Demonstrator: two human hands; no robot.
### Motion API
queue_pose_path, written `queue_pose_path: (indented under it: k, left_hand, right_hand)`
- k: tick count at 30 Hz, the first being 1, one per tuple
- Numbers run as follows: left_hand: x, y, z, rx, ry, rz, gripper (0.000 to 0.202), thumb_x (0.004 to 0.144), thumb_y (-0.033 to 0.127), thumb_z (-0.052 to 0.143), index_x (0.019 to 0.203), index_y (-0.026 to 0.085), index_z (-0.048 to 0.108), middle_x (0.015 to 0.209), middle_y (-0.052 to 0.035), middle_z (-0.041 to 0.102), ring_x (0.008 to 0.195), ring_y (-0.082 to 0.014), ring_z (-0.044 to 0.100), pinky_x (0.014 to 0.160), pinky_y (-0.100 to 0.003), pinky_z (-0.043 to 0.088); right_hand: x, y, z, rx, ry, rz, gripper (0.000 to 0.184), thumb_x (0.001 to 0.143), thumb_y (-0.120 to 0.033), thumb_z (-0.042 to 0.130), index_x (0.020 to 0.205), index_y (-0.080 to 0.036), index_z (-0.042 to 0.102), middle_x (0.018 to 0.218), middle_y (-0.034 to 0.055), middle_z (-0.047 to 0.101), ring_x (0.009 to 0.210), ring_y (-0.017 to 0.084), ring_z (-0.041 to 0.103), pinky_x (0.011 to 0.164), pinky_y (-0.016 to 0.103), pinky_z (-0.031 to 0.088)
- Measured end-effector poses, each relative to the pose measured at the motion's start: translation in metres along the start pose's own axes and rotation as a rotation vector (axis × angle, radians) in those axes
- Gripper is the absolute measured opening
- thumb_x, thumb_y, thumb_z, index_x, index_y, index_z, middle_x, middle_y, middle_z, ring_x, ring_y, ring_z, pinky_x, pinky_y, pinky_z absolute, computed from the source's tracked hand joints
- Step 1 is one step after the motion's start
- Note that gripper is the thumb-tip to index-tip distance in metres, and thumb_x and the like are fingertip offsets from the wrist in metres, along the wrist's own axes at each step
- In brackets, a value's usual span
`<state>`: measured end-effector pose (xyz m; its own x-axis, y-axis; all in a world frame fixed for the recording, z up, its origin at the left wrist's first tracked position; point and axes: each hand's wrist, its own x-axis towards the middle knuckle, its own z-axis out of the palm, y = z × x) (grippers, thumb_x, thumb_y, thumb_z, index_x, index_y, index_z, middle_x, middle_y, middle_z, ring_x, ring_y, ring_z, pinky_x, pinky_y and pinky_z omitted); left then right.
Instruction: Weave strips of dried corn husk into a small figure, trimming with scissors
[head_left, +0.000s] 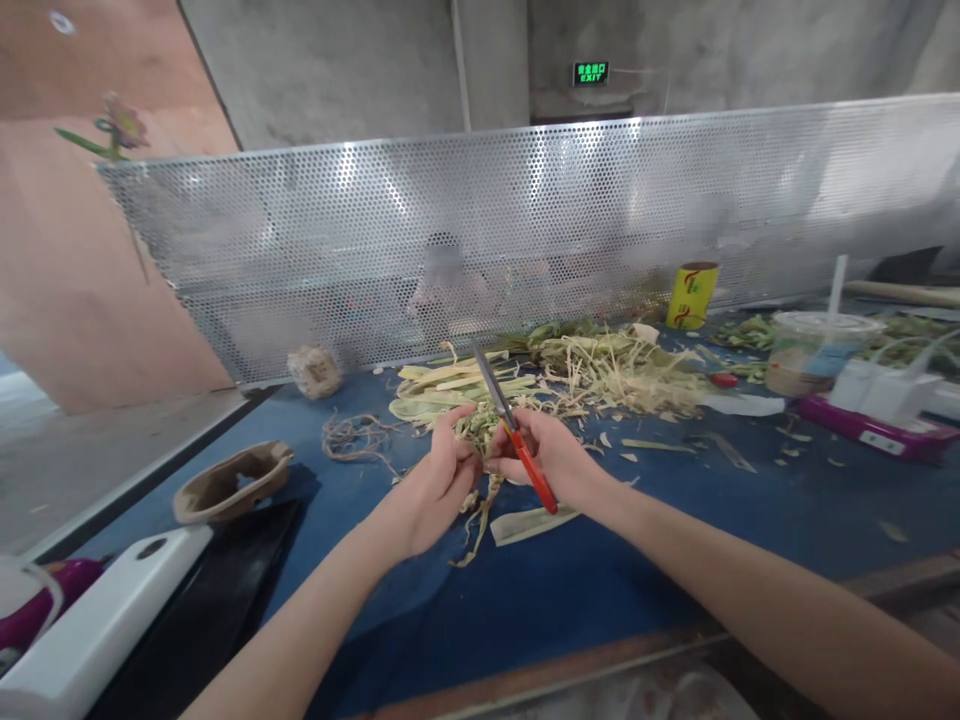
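Note:
My left hand (pixel 442 478) is closed around a small bundle of pale green plant strips (pixel 480 428), and loose ends hang below it. In my right hand (pixel 555 455) rests a pair of red-handled scissors (pixel 534 470), its blades pointing up and away to the left. My right fingertips meet the bundle next to my left fingers. Just beyond the hands lie flat yellow-green husk strips (pixel 442 385). A larger heap of shredded husks (pixel 630 370) spreads to their right. One pale strip (pixel 525 523) lies on the blue tabletop (pixel 600 590) beneath my right hand.
A twine tangle (pixel 356 438), twine ball (pixel 313 371) and cardboard holder (pixel 236 483) are at left, near a white power strip (pixel 112 620). At right stand a yellow roll (pixel 691 296), a lidded cup (pixel 814 355) with a straw and a purple tray (pixel 874 428). A perforated metal screen (pixel 360 260) borders the back.

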<state>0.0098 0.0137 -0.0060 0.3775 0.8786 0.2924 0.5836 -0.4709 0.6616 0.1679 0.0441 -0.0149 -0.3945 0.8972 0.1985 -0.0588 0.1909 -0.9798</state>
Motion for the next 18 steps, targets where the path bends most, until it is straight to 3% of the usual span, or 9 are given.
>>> queue_pose_path:
  k: [4, 9, 14, 18]
  left_hand:
    - [0.000, 0.001, -0.006, 0.060, -0.054, 0.019, 0.042, 0.085, 0.025, 0.030, 0.127, 0.018, 0.026, 0.066, 0.0004, 0.054, 0.058, -0.0133, 0.050, 0.059, -0.023, 0.041]
    - [0.004, 0.000, -0.019, 0.236, -0.053, -0.036, 0.029, 0.086, 0.033, 0.030, 0.095, 0.021, 0.055, 0.066, 0.0009, 0.053, 0.058, -0.0126, 0.048, 0.056, -0.022, 0.037]
    - [0.008, -0.004, -0.024, 0.225, 0.220, -0.088, 0.029, 0.084, 0.035, 0.034, 0.086, 0.019, 0.058, 0.055, 0.0029, 0.047, 0.053, -0.0131, 0.046, 0.055, -0.023, 0.035]
    - [0.011, -0.009, -0.026, 0.040, 0.481, -0.060, 0.024, 0.083, 0.032, 0.036, 0.083, 0.017, 0.055, 0.054, 0.0036, 0.045, 0.054, -0.0124, 0.046, 0.057, -0.023, 0.037]
  right_hand:
    - [0.003, 0.000, -0.007, -0.035, 0.019, -0.062, 0.035, 0.049, -0.027, 0.072, 0.065, -0.019, 0.041, 0.062, -0.0055, 0.049, 0.056, 0.009, 0.050, 0.061, 0.026, 0.045]
    - [0.013, -0.004, -0.024, -0.061, 0.215, -0.144, 0.035, 0.049, -0.026, 0.071, 0.065, -0.020, 0.041, 0.062, -0.0058, 0.048, 0.059, 0.010, 0.051, 0.067, 0.028, 0.045]
    - [0.017, -0.002, -0.030, -0.116, 0.295, -0.200, 0.037, 0.053, -0.033, 0.069, 0.067, -0.020, 0.038, 0.067, -0.0038, 0.048, 0.061, 0.010, 0.050, 0.067, 0.028, 0.044]
    - [0.013, 0.003, -0.031, -0.385, 0.225, -0.184, 0.037, 0.061, -0.043, 0.064, 0.072, -0.021, 0.035, 0.065, -0.0056, 0.040, 0.053, 0.009, 0.040, 0.056, 0.027, 0.041]
